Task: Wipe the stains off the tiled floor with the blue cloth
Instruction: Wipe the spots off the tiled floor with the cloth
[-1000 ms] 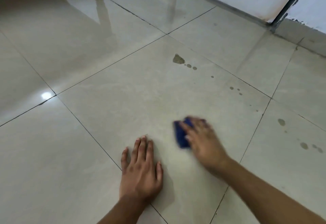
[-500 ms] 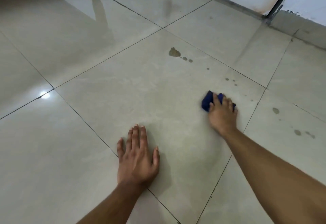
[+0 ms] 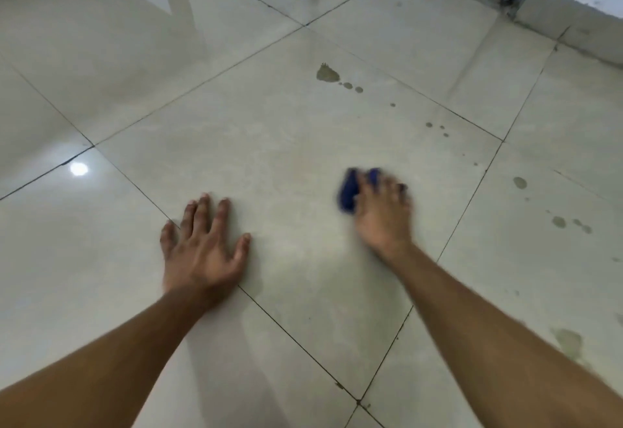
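Head view: right hand (image 3: 382, 213) is pressing down on the blue cloth (image 3: 347, 193), fingers curling over the top of it, cloth bunching under the fingers and sticking out on the hand's left side. Hand and cloth are motion-blurred, so the exact grip is hard to read, but the fingers look wrapped on the cloth. Cloth is sitting on the tiled floor (image 3: 236, 131), on the big centre tile, right of middle. Left hand (image 3: 202, 245) is lying flat on the floor, fingers spreading straight, palm down, holding nothing, just left of a grout line (image 3: 296, 336) running near-right.

Stains: the biggest stain (image 3: 327, 73) is sitting far from the cloth on the same tile, with a trail of small drops (image 3: 352, 86) running right from it. More small spots (image 3: 437, 129) are lying near the tile's right edge. On the next tile to the right, a round spot (image 3: 520, 182) and a few blotches (image 3: 559, 222) are showing, plus a large faint patch (image 3: 569, 343) near the right forearm. A light reflection (image 3: 78, 169) is glaring on the left tile. A wall base (image 3: 573, 28) is running along the far right.
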